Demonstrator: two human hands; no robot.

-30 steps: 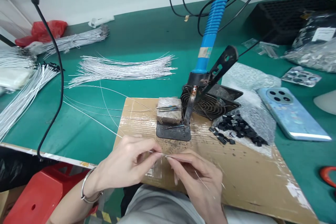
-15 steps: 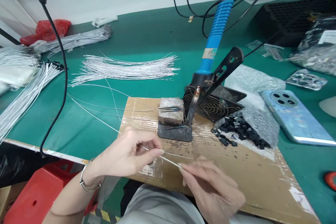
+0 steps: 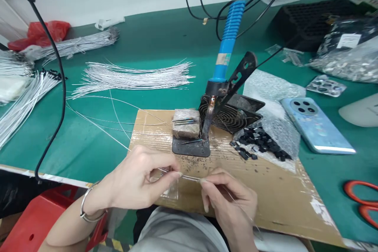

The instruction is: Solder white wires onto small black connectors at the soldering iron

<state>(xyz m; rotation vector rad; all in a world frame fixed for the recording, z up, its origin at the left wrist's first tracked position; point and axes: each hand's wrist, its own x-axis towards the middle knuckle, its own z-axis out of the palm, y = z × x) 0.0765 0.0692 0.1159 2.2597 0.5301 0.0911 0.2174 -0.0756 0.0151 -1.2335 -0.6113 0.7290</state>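
Above the cardboard (image 3: 280, 204), the left hand (image 3: 141, 181) and right hand (image 3: 232, 199) pinched thin wires (image 3: 191, 178) stretched between them. Beyond sat a block (image 3: 186, 130), black pieces (image 3: 262, 140) to its right; then the blue-handled iron (image 3: 228, 39) partly hid a fan (image 3: 228, 118), and white wires (image 3: 136, 78) lay across the bench (image 3: 159, 39).

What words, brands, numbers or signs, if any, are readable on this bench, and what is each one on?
None can be read.
White label on the plastic bag, upper right: too small and blurred to read.
Pale patch on the blue-handled soldering iron: I can't make out any print.
Smartphone: no legible brand on its blue back.
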